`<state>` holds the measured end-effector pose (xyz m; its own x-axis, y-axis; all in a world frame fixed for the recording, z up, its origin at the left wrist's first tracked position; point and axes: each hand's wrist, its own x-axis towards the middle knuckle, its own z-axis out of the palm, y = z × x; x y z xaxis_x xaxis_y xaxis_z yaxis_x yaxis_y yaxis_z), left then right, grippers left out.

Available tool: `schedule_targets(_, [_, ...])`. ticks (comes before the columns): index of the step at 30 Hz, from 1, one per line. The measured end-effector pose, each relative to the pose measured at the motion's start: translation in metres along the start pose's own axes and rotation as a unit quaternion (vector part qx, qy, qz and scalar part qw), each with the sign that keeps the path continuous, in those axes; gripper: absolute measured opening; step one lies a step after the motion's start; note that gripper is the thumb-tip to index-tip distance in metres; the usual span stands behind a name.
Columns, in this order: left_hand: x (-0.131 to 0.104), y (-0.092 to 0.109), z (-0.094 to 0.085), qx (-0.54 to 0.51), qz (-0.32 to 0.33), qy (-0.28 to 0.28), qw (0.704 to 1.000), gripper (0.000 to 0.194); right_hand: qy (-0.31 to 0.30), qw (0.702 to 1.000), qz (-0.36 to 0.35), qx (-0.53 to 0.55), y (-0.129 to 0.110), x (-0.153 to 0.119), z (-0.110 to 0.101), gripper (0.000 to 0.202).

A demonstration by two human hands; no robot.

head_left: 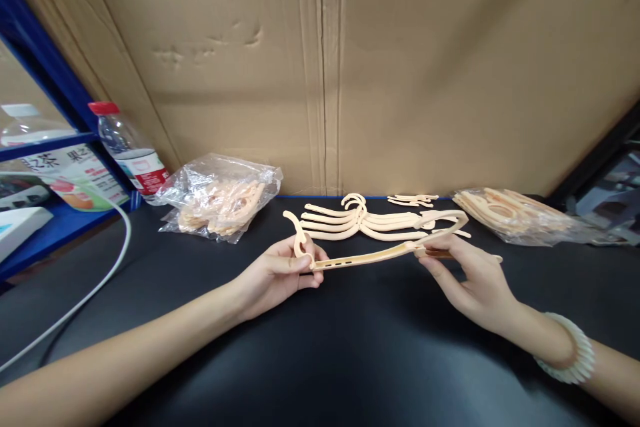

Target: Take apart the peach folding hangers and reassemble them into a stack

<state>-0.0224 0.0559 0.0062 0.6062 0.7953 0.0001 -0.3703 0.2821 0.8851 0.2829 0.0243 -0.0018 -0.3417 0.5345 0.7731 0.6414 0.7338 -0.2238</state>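
Observation:
A peach plastic hanger piece (367,257) with small slots spans between my two hands above the black table. My left hand (280,270) is closed on its left end, where a short curved part rises past the fingers. My right hand (467,273) pinches the other end, at a joint with a curved hook-like part (445,230). Behind my hands lies a row of several peach hangers (333,227) with their hooks together. A few small loose peach pieces (413,200) lie farther back.
At the back left is a clear bag of peach parts (223,203), beside a red-capped bottle (133,153). Another bag (515,213) lies back right. A white cable (113,267) crosses the left side near a blue shelf (75,230). Cardboard (225,67) stands behind.

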Motion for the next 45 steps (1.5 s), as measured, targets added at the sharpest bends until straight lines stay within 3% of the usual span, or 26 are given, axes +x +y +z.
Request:
schedule_targets(17, [-0.001, -0.002, 0.006, 0.041, 0.0, 0.063, 0.997, 0.023, 0.03, 0.999, -0.027, -0.011, -0.003, 0.001, 0.003, 0.01])
schedule_targets(25, [-0.004, 0.001, 0.016, 0.077, -0.038, 0.121, 0.989, 0.022, 0.035, 0.999, -0.032, -0.019, -0.008, -0.001, 0.004, 0.013])
schedule_targets(45, [-0.009, -0.005, 0.026, 0.102, 0.04, 0.165, 0.98, 0.023, 0.023, 0.999, 0.037, -0.01, -0.013, -0.006, 0.006, 0.012])
